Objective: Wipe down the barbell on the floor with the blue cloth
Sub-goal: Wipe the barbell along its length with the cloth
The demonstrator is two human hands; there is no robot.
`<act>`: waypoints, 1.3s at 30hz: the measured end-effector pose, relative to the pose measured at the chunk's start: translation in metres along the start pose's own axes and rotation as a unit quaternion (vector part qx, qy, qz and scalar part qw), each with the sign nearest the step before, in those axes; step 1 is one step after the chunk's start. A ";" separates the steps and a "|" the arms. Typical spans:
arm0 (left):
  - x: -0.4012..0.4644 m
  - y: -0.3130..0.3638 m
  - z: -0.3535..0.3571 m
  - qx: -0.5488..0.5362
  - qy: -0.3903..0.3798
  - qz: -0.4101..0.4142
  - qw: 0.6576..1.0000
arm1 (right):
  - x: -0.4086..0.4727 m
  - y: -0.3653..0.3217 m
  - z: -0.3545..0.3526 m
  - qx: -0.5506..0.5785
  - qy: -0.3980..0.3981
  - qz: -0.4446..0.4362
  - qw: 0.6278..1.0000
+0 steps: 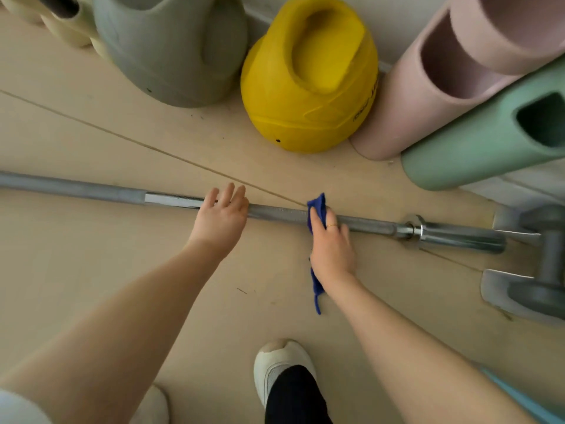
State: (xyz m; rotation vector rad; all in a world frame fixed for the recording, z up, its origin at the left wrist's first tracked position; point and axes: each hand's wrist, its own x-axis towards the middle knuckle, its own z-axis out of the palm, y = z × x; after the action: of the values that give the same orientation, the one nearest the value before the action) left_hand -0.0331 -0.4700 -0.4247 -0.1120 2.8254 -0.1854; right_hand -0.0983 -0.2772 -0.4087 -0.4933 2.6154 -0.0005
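Observation:
A long grey steel barbell (275, 213) lies across the tan floor from the left edge to a chrome sleeve at the right. My right hand (331, 249) presses a blue cloth (316, 208) onto the bar a little left of the collar; a tail of the cloth hangs out below my wrist. My left hand (221, 218) rests flat on the bar further left, fingers spread, holding nothing.
Behind the bar stand a yellow kettlebell (308, 78), a grey kettlebell (171, 47), pink foam rollers (428, 81) and a green roller (477, 148). A grey dumbbell (544, 270) lies by the bar's right end. My white shoes (281, 365) are near the bottom edge.

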 end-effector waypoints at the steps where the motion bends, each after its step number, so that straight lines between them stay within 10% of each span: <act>1: 0.002 0.001 -0.005 0.021 -0.010 -0.008 1.000 | 0.002 -0.007 0.000 0.009 -0.007 -0.024 1.000; 16: 0.013 0.017 -0.039 -0.034 -0.221 -0.116 0.968 | 0.024 0.039 -0.028 0.084 -0.043 0.030 0.995; 26: -0.018 -0.064 -0.037 -0.169 -0.112 -0.150 0.968 | 0.032 -0.102 -0.003 0.144 -0.058 0.034 0.987; 39: -0.035 -0.175 0.006 -0.041 -0.125 -0.117 0.984 | 0.025 -0.170 -0.012 -0.002 -0.059 -0.176 0.983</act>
State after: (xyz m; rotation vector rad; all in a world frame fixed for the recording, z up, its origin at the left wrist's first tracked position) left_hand 0.0123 -0.6400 -0.3959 -0.4533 2.5639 -0.0990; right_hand -0.0659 -0.4464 -0.3953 -0.9208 2.3820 -0.0777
